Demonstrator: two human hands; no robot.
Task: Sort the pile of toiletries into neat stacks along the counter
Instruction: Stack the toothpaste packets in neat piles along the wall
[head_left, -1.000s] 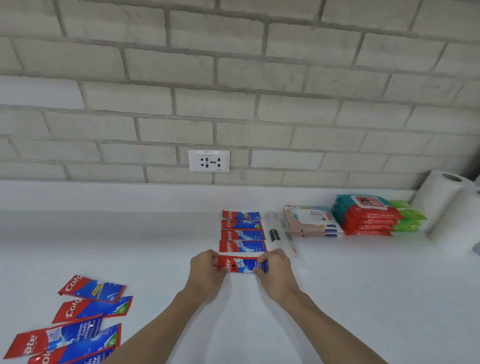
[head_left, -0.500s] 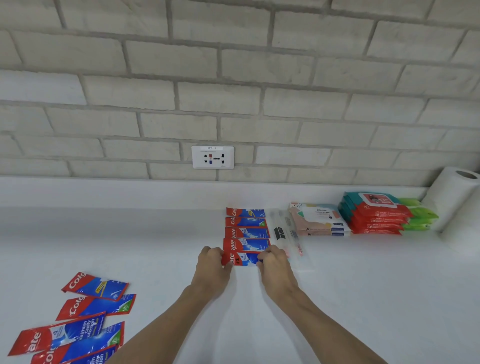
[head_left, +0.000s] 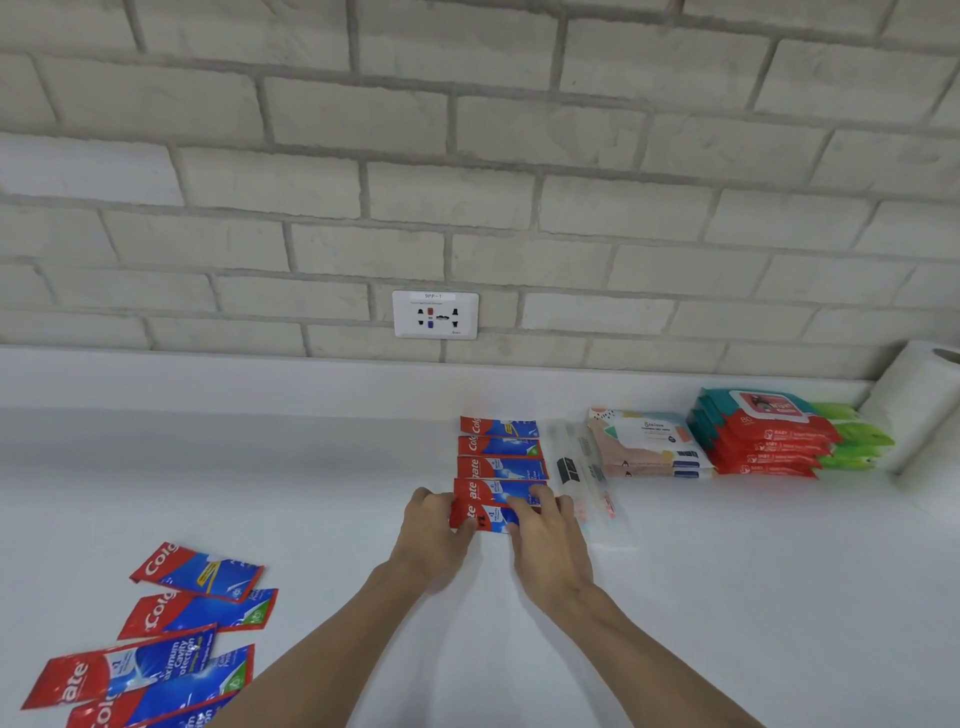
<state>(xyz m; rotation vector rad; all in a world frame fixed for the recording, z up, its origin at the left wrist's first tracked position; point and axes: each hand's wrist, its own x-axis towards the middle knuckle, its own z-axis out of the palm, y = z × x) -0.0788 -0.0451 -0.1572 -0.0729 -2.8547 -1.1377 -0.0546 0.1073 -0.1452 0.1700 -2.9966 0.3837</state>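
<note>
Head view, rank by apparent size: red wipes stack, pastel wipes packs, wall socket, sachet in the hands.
1. red wipes stack
2. pastel wipes packs
3. wall socket and held sachet: these look alike. The left hand and right hand cover the sachet's ends, so they are not ranked.

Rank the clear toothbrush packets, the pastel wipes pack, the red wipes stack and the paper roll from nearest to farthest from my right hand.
1. Clear toothbrush packets, just right of the right hand.
2. Pastel wipes pack, further right.
3. Red wipes stack, right again.
4. Paper roll, farthest right.
</note>
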